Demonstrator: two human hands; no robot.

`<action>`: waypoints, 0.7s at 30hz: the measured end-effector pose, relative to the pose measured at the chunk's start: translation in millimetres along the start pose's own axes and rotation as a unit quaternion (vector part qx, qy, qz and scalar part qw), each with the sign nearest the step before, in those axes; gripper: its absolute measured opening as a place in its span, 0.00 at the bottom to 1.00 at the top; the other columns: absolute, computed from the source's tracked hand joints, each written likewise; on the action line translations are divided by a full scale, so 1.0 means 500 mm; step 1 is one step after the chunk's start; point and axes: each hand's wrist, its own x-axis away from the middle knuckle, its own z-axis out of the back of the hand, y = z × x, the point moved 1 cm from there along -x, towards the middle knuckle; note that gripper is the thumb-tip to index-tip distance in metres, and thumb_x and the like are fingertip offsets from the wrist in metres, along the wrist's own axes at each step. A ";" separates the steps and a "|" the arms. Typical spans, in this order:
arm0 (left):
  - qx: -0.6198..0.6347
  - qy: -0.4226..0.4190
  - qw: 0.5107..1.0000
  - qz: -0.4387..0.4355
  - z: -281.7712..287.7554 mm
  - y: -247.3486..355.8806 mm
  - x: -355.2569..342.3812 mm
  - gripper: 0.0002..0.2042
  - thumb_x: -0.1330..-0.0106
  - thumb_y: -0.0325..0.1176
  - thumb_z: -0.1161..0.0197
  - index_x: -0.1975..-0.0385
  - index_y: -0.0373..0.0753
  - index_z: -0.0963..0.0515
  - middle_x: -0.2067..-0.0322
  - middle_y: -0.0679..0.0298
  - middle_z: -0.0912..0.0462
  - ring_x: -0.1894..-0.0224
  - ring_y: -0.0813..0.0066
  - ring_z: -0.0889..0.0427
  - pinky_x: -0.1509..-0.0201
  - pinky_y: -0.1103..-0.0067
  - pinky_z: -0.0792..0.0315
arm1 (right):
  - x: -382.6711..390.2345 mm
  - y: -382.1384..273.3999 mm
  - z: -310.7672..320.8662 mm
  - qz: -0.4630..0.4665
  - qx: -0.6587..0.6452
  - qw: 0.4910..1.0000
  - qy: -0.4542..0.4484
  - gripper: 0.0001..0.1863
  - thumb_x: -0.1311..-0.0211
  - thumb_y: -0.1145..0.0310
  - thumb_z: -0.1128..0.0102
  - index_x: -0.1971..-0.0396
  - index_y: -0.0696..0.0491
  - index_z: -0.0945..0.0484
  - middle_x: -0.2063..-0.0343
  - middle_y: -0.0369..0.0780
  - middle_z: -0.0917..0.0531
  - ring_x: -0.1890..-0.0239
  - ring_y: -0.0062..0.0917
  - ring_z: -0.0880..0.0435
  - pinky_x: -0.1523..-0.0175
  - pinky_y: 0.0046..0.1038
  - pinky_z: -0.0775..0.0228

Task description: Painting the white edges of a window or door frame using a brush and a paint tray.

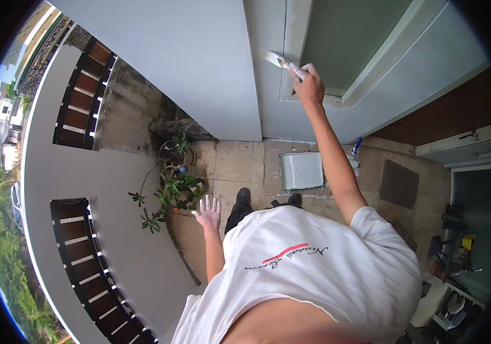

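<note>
My right hand (308, 86) reaches up and ahead, its fingers closed round the handle of a paintbrush (280, 61). White paint coats the bristles and smears the handle. The brush head lies at the pale wall (271, 109), just left of the window frame (297, 34); whether the bristles touch cannot be made out. My left hand (207, 212) hangs low at my left side with fingers spread and nothing in it, whitish on the fingers. On the floor below my right arm sits a paint tray (304, 171) with white paint in it.
Potted plants (179, 186) stand on the tiles to the left, beside a white balcony wall (131, 218) with dark slatted panels. A blue-handled tool (357, 144) leans near the wall base. A grey mat (399, 183) lies to the right, with a cluttered shelf (452, 304) at the lower right.
</note>
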 end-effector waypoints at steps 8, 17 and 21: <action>0.031 0.002 0.999 -0.037 -0.010 0.032 -0.006 0.34 0.44 0.63 0.75 0.40 0.51 0.56 0.42 0.65 0.45 0.41 0.54 0.48 0.41 0.60 0.53 | 0.020 0.013 0.032 -0.009 0.012 0.999 0.035 0.09 0.53 0.64 0.43 0.69 0.44 0.22 0.77 0.34 0.30 0.76 0.29 0.27 0.73 0.30 0.34; 0.034 -0.041 0.999 -0.012 -0.058 0.033 -0.053 0.34 0.44 0.64 0.75 0.40 0.52 0.56 0.41 0.66 0.46 0.40 0.57 0.50 0.40 0.63 0.55 | -0.012 -0.049 0.006 0.041 -0.003 0.998 0.038 0.06 0.53 0.64 0.43 0.72 0.44 0.22 0.78 0.35 0.31 0.77 0.29 0.26 0.74 0.31 0.33; 0.039 -0.051 0.998 -0.016 -0.072 0.044 -0.060 0.34 0.44 0.64 0.74 0.40 0.52 0.56 0.42 0.66 0.46 0.40 0.57 0.50 0.41 0.63 0.54 | -0.014 -0.040 0.003 0.027 0.035 0.998 0.037 0.06 0.53 0.64 0.43 0.73 0.44 0.22 0.77 0.35 0.30 0.77 0.29 0.26 0.74 0.31 0.33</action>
